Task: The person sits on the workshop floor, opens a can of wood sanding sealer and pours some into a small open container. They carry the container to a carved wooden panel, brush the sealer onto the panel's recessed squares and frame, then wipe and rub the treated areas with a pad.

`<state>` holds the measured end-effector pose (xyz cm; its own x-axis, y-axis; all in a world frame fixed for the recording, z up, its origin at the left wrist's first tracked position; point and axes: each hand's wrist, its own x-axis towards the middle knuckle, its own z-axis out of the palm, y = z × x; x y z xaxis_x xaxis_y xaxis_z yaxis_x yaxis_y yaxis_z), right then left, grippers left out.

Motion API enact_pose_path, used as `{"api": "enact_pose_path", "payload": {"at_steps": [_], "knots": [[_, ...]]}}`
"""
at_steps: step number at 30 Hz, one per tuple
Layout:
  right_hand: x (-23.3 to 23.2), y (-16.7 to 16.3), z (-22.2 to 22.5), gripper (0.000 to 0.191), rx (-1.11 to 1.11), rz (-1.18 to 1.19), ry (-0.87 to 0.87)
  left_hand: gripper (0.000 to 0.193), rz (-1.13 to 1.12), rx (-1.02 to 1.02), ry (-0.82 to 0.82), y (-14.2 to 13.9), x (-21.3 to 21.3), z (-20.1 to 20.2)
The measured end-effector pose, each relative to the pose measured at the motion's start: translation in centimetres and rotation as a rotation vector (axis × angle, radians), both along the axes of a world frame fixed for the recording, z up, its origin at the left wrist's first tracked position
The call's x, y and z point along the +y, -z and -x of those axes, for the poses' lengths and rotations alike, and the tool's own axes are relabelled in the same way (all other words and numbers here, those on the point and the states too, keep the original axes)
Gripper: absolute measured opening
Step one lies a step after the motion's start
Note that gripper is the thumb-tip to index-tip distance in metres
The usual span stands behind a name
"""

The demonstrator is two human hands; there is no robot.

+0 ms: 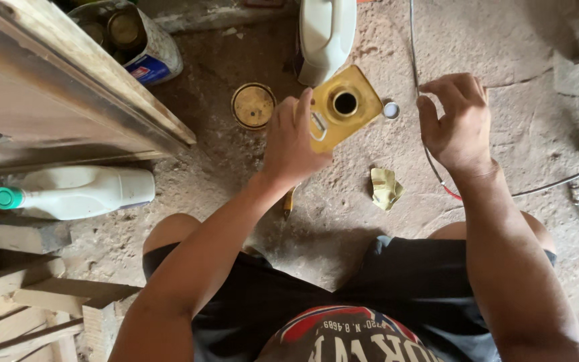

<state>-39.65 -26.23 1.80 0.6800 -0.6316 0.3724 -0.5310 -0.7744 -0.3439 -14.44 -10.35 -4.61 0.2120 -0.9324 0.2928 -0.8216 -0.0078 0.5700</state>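
Note:
My left hand (293, 141) grips a yellow rectangular metal can (343, 107) by its near corner, holding it up with its round open spout facing me. My right hand (457, 117) hovers just right of the can, fingers curled and apart, holding nothing I can see. A small white cap (391, 110) lies on the dirt floor between the can and my right hand. A crumpled yellow scrap (384, 188) lies on the floor below the can.
A round tin lid (253, 105) lies left of the can. A white jug (326, 33) stands behind it. A white bottle with a green cap (75, 193) lies at left beside wooden boards (68, 87). Cables (430, 161) run across the floor at right.

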Motion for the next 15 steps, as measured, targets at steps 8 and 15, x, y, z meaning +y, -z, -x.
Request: {"api": "enact_pose_path", "payload": {"at_steps": [8,15], "knots": [[-0.3,1.2,0.2,0.036,0.205,-0.203,0.111,0.102,-0.038,0.252,-0.235,-3.1,1.7,0.2],[1.1,0.4,-1.2,0.054,0.528,-0.366,0.158,0.092,-0.429,0.744,-0.405,-3.6,1.8,2.0]]}}
